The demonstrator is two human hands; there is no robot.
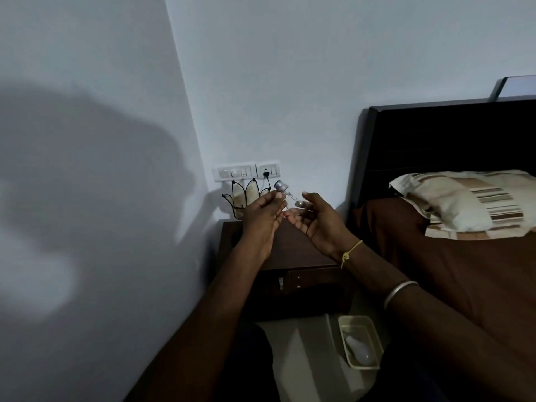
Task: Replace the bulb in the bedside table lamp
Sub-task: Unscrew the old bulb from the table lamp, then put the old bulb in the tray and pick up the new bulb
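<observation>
Both hands are raised over the back edge of the dark brown wooden bedside table (293, 250), and between them is a small clear glass bulb with a silvery metal screw cap (285, 190). Its long axis runs on a slant, cap end up and to the left near the wall, glass end down and to the right. The left hand (261, 217) has the thumb and forefinger pinched together on the bulb just below the cap, so its fingers are clamped on the bulb; the other fingers lie close alongside. The right hand (314, 219) is turned palm up with the fingers loosely apart and curled, the glass end resting at or just over its fingertips; whether it truly grips cannot be told in this dim light. Behind the left hand, at the table's back left corner, stands the petal-shaped lamp with pale panels in a black wire frame (243, 195), nearer the left hand than the right. Down on the floor beside the bed, a frosted white bulb (358, 349) lies in a pale rectangular plastic tray (374, 338), well apart from both hands; I would guess one of the two bulbs is the replacement.
</observation>
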